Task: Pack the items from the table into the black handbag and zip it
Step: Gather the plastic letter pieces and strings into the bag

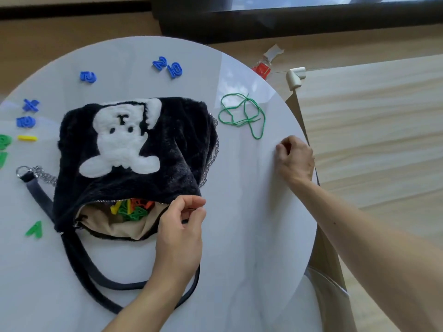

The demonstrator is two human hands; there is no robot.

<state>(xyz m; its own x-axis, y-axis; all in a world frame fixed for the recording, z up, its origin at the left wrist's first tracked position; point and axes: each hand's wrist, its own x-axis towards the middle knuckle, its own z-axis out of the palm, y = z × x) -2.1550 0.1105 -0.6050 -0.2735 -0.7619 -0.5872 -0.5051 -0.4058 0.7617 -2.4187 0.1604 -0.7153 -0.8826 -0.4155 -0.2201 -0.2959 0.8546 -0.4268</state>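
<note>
The black handbag [172, 149], furry with a white bear on it, lay flat on the round white table [239, 248], its mouth unzipped. Green, yellow and orange plastic pieces [130, 209] sat inside. The left hand [179, 226] pinched the right corner of the bag's mouth. Well right of the bag, the right hand [296, 156] rested with fingers curled; whether it held anything I couldn't tell. A green cord [242, 116] lay just right of the bag, blue numbers [167, 65] beyond it, and more loose pieces [25, 121] to its left.

On table [239, 212]: 5 blue pcs [88, 76], 3 green pcs [35, 228], 1 yellow bar [27, 138], 1 green cord [242, 113], 1 black bag [172, 152]; pcs inside bag can't be counted.
</note>
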